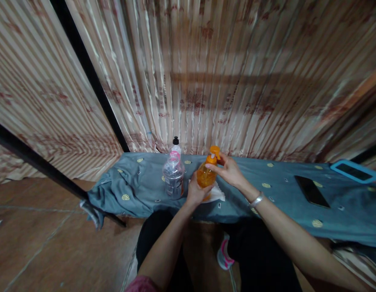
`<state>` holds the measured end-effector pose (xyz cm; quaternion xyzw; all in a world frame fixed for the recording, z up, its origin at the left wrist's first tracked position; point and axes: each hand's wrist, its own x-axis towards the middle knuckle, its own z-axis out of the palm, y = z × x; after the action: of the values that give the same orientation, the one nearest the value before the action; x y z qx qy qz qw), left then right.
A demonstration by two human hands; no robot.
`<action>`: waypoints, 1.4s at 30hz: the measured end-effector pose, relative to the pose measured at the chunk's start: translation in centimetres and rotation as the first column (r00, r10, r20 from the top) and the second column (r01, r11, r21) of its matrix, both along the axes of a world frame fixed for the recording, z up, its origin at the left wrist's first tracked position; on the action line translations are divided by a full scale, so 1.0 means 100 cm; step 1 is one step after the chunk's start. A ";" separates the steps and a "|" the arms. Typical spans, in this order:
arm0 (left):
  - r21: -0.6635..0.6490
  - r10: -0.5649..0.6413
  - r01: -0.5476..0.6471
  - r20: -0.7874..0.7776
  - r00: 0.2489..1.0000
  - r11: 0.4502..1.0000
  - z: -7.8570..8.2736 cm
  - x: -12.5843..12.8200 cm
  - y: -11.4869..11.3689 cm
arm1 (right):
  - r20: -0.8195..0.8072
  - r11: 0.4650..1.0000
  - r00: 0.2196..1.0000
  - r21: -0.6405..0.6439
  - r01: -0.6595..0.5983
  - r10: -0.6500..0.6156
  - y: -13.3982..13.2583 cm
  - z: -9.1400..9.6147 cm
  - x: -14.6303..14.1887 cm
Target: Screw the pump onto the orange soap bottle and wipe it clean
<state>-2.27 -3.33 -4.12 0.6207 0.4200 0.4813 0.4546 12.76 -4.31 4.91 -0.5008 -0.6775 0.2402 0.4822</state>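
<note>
An orange spray bottle [205, 175] with an orange trigger head [215, 151] stands upright between my hands. My left hand [197, 190] is wrapped round its lower body. Up at the neck, my right hand [230, 169] grips just below the trigger head with thumb and fingers. Beneath the bottle lies a white cloth or tissue [217, 193], partly covered. Left of it, close by, stands a clear plastic bottle [174, 178] without a visible cap. Directly behind that one is a bottle with a black cap [176, 141], mostly hidden.
All this rests on a bench covered with a blue-grey patterned cloth [139, 178]. To the right lie a dark phone [312, 191] and a blue-framed device [355, 171]. A pleated curtain [203, 81] hangs behind. Black poles [90, 77] rise at the left. My knees are below the front edge.
</note>
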 end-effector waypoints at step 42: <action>0.009 0.015 -0.015 -0.008 1.000 1.000 -0.002 0.001 0.000 | 0.068 0.998 0.997 -0.043 0.035 -0.032 -0.004 0.005 0.002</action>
<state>-2.16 -3.32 -4.30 0.6217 0.4243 0.4841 0.4463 12.99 -4.70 5.40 -0.5306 -0.6793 0.2298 0.4519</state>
